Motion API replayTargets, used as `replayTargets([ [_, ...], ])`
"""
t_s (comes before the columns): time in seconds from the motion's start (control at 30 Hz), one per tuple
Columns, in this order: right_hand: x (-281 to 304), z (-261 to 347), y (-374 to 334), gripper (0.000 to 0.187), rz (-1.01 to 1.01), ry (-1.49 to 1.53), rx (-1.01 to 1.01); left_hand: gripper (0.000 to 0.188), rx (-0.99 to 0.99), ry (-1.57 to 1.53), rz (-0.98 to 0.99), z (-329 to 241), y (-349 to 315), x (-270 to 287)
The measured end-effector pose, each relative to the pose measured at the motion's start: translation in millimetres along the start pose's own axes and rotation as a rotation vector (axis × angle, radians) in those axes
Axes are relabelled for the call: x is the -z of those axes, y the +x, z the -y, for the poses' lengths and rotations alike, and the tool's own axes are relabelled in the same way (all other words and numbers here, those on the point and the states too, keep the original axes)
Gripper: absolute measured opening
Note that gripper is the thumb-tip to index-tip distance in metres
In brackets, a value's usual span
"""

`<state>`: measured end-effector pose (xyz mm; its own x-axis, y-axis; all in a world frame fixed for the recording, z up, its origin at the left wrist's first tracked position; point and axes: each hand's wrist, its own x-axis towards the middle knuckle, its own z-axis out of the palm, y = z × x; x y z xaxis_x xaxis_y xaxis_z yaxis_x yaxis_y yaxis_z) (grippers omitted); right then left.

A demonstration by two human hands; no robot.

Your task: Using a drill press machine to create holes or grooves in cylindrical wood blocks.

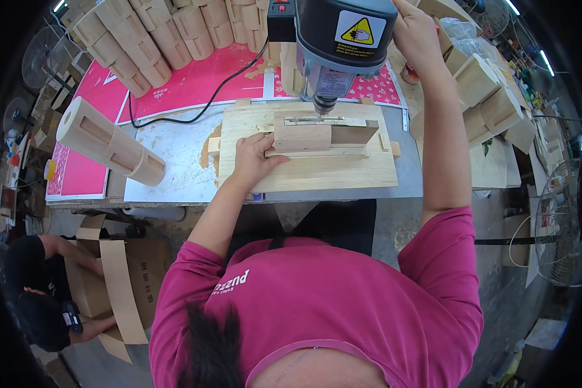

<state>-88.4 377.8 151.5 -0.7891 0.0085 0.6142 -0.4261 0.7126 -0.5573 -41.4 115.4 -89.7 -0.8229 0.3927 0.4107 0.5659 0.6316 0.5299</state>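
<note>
My left hand [255,158] grips the left end of a pale wooden block [301,138], thumb along its near side and fingers over the far side. The block sits in a wooden jig [355,137] on a flat wooden board [304,178]. Above the jig stands a bench drill press [343,39], its chuck [324,105] pointing down at a slot in the block's upper side; whether the bit touches the wood I cannot tell. My right hand [417,39] is raised against the right side of the drill head, its fingers hidden behind it.
At the left, a wooden cylinder with cut-out slots [110,142] stands on the bench. Several more cylinders [149,45] line the back, and others [491,103] lie right. A black cable [194,116] crosses the pink sheet. Lower left, a person [39,291] handles a cardboard box [126,291].
</note>
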Motion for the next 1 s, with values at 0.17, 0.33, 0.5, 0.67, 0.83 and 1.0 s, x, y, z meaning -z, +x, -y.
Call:
replayTargets([
  [0.17, 15.2, 19.0, -51.9, 0.021, -0.167, -0.620, 0.190, 0.045, -0.005, 0.004, 0.003, 1.5, 2.1, -0.5],
  [0.33, -1.4, 20.0, -112.9, 0.012, -0.223, -0.447, 0.244, 0.044, -0.007, 0.015, 0.003, 3.9, 6.3, 1.5],
  [0.5, -35.0, -1.4, -144.4, 0.014, -0.388, -0.138, 0.265, 0.044, 0.032, -0.057, 0.030, 9.2, 2.2, -0.4],
  [0.67, -65.6, -31.6, -171.5, 0.019, -0.336, -0.045, 0.137, 0.044, -0.016, 0.006, -0.032, 5.7, -0.7, -5.8],
  [0.83, -64.9, -34.1, -173.5, 0.015, -0.304, 0.008, 0.159, 0.036, -0.003, -0.032, -0.070, 0.3, -1.6, -4.0],
  [1.0, -12.9, 1.9, -130.3, 0.010, -0.315, -0.083, 0.246, 0.045, 0.007, 0.038, 0.005, -0.5, 0.3, 0.5],
])
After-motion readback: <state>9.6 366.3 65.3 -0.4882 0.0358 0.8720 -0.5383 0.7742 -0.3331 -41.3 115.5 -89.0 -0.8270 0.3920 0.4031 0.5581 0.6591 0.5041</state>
